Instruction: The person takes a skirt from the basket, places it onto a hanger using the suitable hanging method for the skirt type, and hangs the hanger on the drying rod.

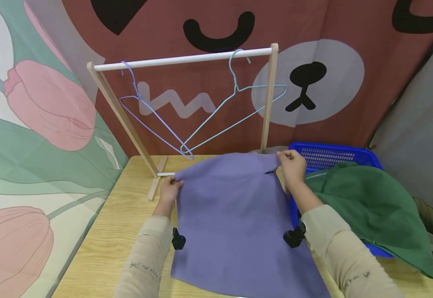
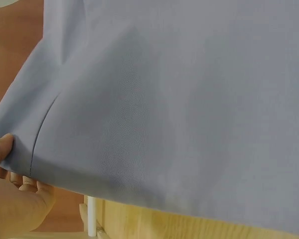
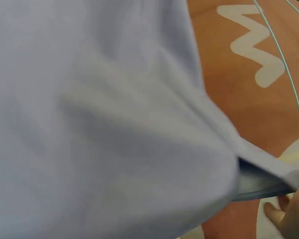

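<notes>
A purple cloth with a stitched seam near its top hangs spread between my two hands. Its kind is not plain from these views. With thumb and fingers, my left hand pinches its upper left corner; in the left wrist view the thumb lies on the front of the fabric. My right hand pinches the upper right corner, where the right wrist view shows a gap between two layers. Behind the cloth, a blue hanger and a light green hanger hang from the rack's white rod.
The rack's wooden posts stand on the wooden table. To the right is a blue plastic basket, with green cloth spilling over its front edge. A printed curtain closes off the back.
</notes>
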